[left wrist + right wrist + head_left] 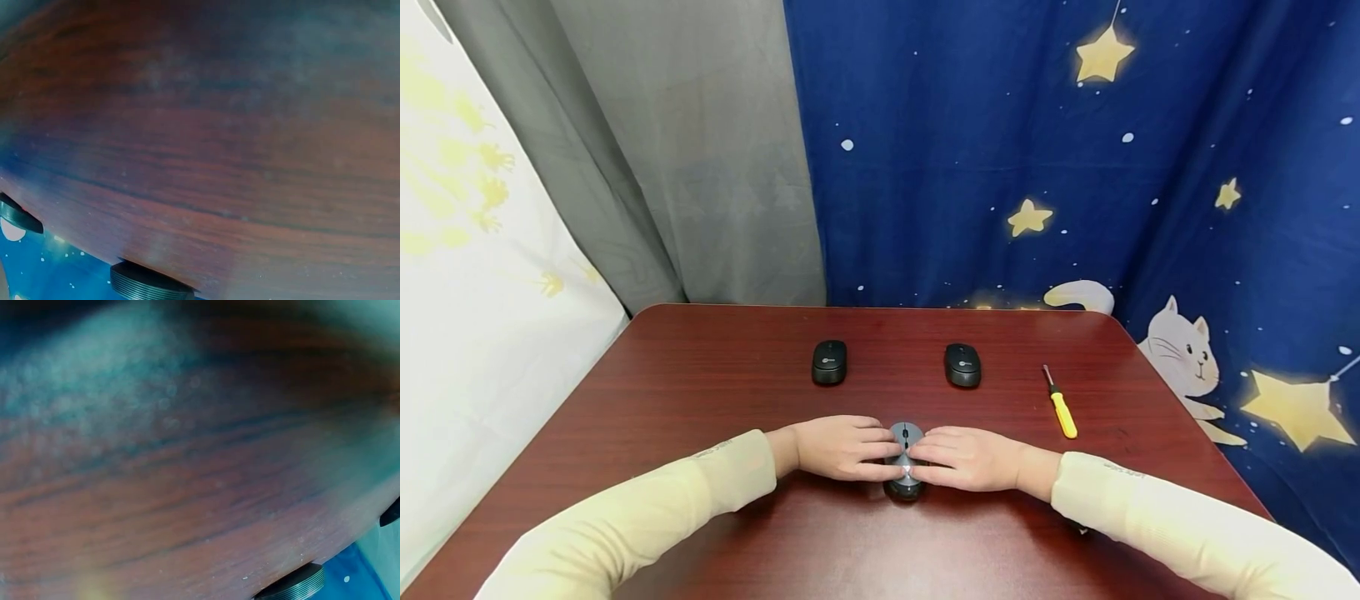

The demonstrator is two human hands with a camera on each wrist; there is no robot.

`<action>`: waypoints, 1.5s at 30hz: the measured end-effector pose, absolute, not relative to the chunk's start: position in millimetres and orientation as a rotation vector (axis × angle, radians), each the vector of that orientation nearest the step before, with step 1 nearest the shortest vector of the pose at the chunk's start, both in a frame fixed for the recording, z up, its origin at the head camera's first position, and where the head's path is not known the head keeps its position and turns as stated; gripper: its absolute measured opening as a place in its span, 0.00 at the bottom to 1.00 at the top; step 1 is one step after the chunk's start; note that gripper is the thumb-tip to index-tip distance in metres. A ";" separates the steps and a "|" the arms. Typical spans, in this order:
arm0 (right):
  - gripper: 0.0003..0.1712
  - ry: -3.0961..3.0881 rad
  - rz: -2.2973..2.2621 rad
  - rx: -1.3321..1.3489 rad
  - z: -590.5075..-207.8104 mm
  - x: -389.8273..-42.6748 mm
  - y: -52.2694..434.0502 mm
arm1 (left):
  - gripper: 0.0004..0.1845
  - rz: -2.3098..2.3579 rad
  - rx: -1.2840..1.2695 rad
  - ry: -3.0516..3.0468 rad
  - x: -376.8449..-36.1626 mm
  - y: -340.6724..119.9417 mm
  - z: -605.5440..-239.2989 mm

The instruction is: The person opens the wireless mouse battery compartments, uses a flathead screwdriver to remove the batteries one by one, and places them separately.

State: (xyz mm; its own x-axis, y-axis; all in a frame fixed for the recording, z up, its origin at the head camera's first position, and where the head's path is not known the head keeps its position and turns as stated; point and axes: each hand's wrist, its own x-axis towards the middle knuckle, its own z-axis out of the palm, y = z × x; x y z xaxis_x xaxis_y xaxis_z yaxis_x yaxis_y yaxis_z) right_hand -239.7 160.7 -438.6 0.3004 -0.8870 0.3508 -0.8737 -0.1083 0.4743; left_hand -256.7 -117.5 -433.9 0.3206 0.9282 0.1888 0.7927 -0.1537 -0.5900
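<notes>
A grey computer mouse (906,432) lies on the table between both hands, its scroll wheel facing away from me; a glossy black part shows at its near end. From the left, my left hand (842,448) touches it with extended fingers. My right hand (973,458) meets it from the right, its fingers also extended across the top. The fingers hide the middle of the mouse. Neither hand appears in its own wrist view; both of those show mainly blurred tabletop.
Two black mice stand farther back, one on the left (830,362) and one on the right (962,365). A yellow-handled screwdriver (1062,408) lies right of them. Something small peeks out under the right sleeve (1097,500). Curtains hang behind the reddish-brown table (715,375).
</notes>
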 end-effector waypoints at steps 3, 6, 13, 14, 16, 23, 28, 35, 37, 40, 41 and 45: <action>0.18 -1.544 -0.032 1.963 -439.7 -240.0 160.1 | 0.18 0.282 -1.974 -1.500 -256.9 -116.1 -434.9; 0.18 -1.532 -0.036 1.953 -440.5 -240.3 159.9 | 0.18 0.277 -1.952 -1.481 -256.8 -114.5 -436.0; 0.18 -1.521 -0.041 1.940 -441.5 -240.5 158.9 | 0.16 0.306 -1.918 -1.490 -255.6 -112.3 -438.3; 0.18 -1.526 -0.038 1.942 -441.6 -240.4 158.9 | 0.15 0.314 -1.914 -1.494 -255.4 -112.2 -438.6; 0.18 -1.537 -0.034 1.944 -441.9 -240.5 159.1 | 0.15 0.326 -1.906 -1.504 -254.8 -112.2 -438.8; 0.18 -1.553 -0.045 1.939 -442.0 -240.4 160.2 | 0.15 0.347 -1.887 -1.505 -253.1 -112.4 -438.8; 0.18 -1.543 -0.037 1.928 -443.0 -240.6 160.8 | 0.16 0.341 -1.872 -1.498 -253.0 -112.9 -439.7; 0.18 -1.566 0.006 1.919 -444.6 -241.7 162.4 | 0.18 0.336 -1.842 -1.528 -252.1 -114.3 -439.5; 0.18 -1.572 0.016 1.915 -444.2 -241.7 162.8 | 0.18 0.332 -1.836 -1.538 -251.8 -114.6 -439.1; 0.18 -1.581 0.032 1.913 -442.8 -241.5 163.2 | 0.19 0.325 -1.833 -1.555 -251.4 -114.6 -438.5; 0.18 -1.588 0.039 1.913 -442.2 -241.4 163.5 | 0.19 0.320 -1.833 -1.560 -251.3 -114.5 -438.0; 0.18 -1.640 0.088 1.917 -440.6 -241.6 165.2 | 0.19 0.287 -1.829 -1.587 -250.1 -114.9 -434.9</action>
State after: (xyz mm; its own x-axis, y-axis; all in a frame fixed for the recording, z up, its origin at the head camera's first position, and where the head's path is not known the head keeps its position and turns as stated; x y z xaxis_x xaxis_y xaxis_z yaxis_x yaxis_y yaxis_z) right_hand -241.6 165.2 -440.6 0.2318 -0.8754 0.4243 -0.9159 -0.0494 0.3984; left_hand -250.1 -114.9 -434.9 0.2288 0.9368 0.2647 0.7845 -0.0164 -0.6199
